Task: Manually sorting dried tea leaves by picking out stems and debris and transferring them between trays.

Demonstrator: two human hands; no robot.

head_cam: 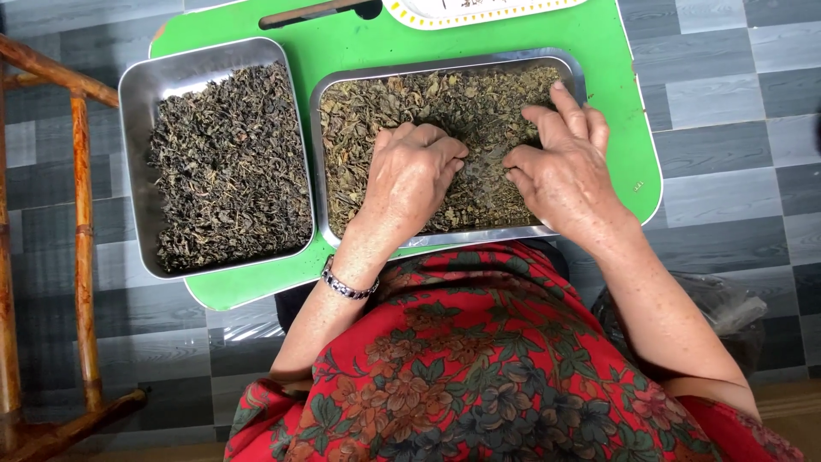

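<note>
On a small green table (616, 103), seen from the head camera, two steel trays sit side by side. Both hands work in the right tray (575, 73), which holds loose, lighter olive dried leaves (385, 111). The left hand (412, 175) rests knuckles up on the leaves with its fingers curled under, gathering leaves beneath them; whether it grips any I cannot tell. The right hand (560, 167) lies flatter, fingers half spread and bent, fingertips pressing into the leaves. Between the hands a patch of bare tray bottom shows. A metal bracelet (346, 285) circles the left wrist. The left tray (132, 94) holds darker leaves (231, 171), untouched. A wooden chair frame (81, 214) stands at far left.
</note>
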